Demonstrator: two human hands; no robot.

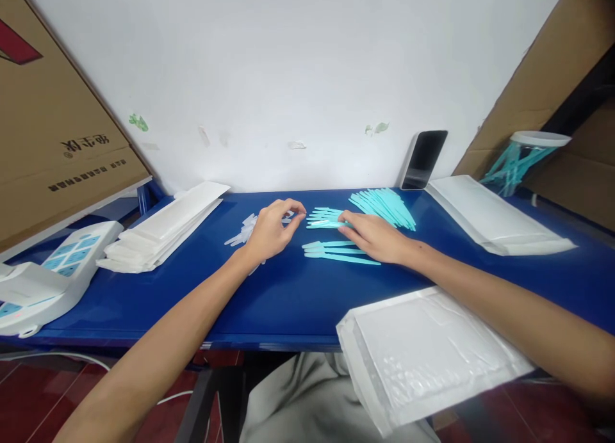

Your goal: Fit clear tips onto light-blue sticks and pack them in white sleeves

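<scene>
Left hand (271,230) nearly pinched beside clear pieces (247,228), right hand (377,235) curled over teal sticks (317,216) on the surface (288,302); I can't tell either's hold. Sorting looks partway: a front group (339,257) lies apart, a back pile (384,206) remains.

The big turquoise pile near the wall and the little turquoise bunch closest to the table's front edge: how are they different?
The big pile has lots of sticks, but the little bunch has only a few.
The big pile's sticks are crowded and overlapping, while the little bunch has gaps showing.
The big pile's sticks slant across the blue table; the little bunch's lie nearly sideways.
Both are thin turquoise sticks lying on the table.
</scene>
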